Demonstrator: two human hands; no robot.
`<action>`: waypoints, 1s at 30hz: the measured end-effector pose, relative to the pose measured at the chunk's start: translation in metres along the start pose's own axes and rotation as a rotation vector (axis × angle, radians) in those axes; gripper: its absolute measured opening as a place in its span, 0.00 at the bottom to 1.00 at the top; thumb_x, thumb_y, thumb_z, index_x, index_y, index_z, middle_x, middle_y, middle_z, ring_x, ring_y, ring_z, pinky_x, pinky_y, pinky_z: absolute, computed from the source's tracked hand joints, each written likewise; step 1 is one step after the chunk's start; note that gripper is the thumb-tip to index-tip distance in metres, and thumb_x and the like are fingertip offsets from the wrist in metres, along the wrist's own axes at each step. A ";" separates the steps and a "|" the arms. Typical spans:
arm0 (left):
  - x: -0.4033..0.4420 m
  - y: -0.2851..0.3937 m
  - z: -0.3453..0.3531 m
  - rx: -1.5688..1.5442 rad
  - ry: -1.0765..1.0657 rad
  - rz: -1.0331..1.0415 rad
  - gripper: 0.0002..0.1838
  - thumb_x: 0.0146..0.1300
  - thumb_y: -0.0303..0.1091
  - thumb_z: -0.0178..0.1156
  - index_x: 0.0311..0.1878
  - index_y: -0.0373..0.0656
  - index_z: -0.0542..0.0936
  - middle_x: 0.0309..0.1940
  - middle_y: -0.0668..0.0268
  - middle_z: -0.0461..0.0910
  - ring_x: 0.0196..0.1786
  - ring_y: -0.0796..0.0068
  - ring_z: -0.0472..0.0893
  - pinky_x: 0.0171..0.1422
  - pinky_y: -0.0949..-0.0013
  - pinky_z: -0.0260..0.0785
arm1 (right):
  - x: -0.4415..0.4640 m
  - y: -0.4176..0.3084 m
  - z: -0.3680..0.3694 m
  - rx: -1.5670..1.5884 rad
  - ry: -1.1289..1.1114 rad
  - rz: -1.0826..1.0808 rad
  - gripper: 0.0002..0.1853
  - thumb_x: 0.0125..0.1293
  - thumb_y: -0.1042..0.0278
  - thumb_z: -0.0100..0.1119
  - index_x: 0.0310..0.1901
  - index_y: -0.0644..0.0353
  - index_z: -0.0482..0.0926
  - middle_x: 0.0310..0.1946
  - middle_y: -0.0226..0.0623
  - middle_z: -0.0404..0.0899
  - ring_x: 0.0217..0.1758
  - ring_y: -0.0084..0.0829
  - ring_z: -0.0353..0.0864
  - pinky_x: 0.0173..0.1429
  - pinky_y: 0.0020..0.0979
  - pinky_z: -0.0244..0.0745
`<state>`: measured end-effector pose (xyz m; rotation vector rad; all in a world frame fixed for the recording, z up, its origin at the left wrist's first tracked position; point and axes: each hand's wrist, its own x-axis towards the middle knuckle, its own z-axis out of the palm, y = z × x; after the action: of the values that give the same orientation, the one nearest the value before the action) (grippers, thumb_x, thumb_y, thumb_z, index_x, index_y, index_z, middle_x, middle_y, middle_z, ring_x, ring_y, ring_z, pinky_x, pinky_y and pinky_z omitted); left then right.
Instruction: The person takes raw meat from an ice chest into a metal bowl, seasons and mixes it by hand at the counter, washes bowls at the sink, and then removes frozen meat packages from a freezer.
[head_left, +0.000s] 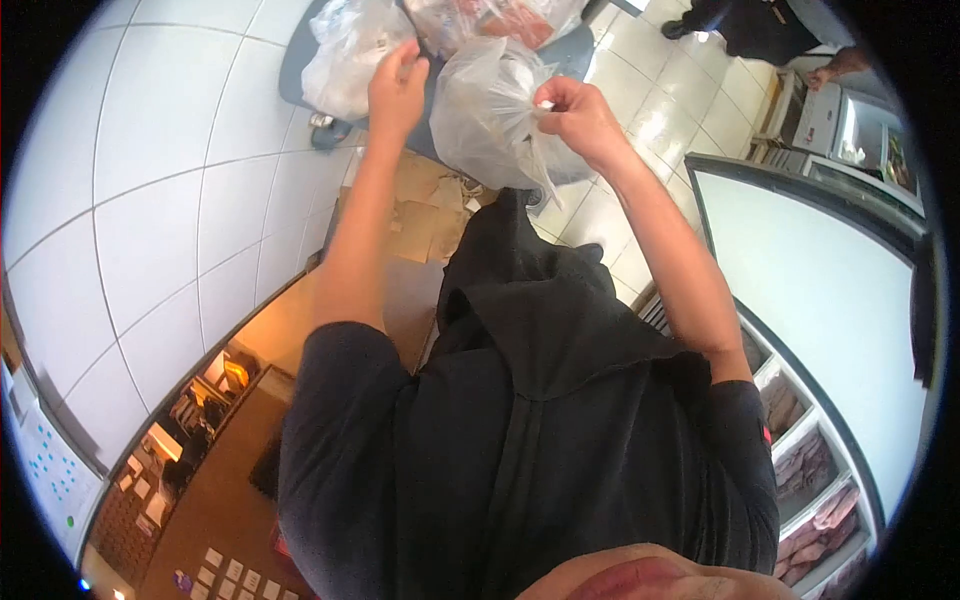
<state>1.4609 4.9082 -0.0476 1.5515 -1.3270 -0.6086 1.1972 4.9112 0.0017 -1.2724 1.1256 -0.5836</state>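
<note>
My right hand [580,122] pinches the gathered neck of a clear plastic bag [480,125], whose loose end hangs below the fingers. The bag looks full and rounded; its contents are pale and hard to make out. My left hand [398,88] is raised with fingers partly apart and nothing visible in it. Just behind it is another filled plastic bag [345,65]. A third bag [510,22] with reddish contents lies at the top. A dark grey surface [295,75] bears the bags.
White tiled wall [150,190] runs along the left. Flattened cardboard [415,225] lies below the bags. To the right, a door [810,250] stands open beside shelves of packed goods [800,465]. Another person's hand [822,78] is near a white appliance [820,118] at upper right.
</note>
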 end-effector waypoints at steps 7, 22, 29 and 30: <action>-0.094 0.015 -0.011 0.210 -0.059 0.081 0.20 0.55 0.30 0.62 0.53 0.41 0.77 0.48 0.58 0.77 0.50 0.58 0.77 0.54 0.64 0.70 | 0.061 0.022 0.016 0.164 -0.205 0.112 0.09 0.58 0.72 0.61 0.41 0.60 0.82 0.34 0.26 0.79 0.38 0.19 0.75 0.46 0.23 0.69; -0.044 0.010 0.073 0.286 -0.170 0.307 0.16 0.51 0.32 0.64 0.45 0.43 0.77 0.41 0.60 0.77 0.46 0.55 0.76 0.49 0.58 0.70 | 0.082 -0.001 0.002 0.067 0.027 -0.089 0.15 0.56 0.78 0.60 0.47 0.63 0.78 0.34 0.32 0.81 0.37 0.21 0.78 0.41 0.23 0.71; -0.044 0.001 0.073 0.265 -0.221 0.222 0.07 0.54 0.30 0.55 0.36 0.41 0.78 0.32 0.60 0.77 0.39 0.55 0.77 0.43 0.57 0.70 | 0.063 0.021 -0.050 0.193 0.272 -0.100 0.16 0.62 0.74 0.58 0.52 0.67 0.75 0.35 0.34 0.81 0.36 0.22 0.79 0.43 0.23 0.74; -0.044 0.000 0.073 0.273 -0.234 0.192 0.07 0.54 0.30 0.55 0.36 0.41 0.78 0.32 0.60 0.77 0.39 0.55 0.77 0.43 0.57 0.70 | 0.065 0.052 -0.075 0.060 0.338 -0.009 0.16 0.63 0.70 0.59 0.51 0.68 0.75 0.36 0.36 0.81 0.35 0.24 0.80 0.44 0.24 0.75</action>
<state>1.3866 4.9245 -0.0869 1.5775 -1.7747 -0.5148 1.1438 4.8354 -0.0612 -1.1537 1.3694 -0.8554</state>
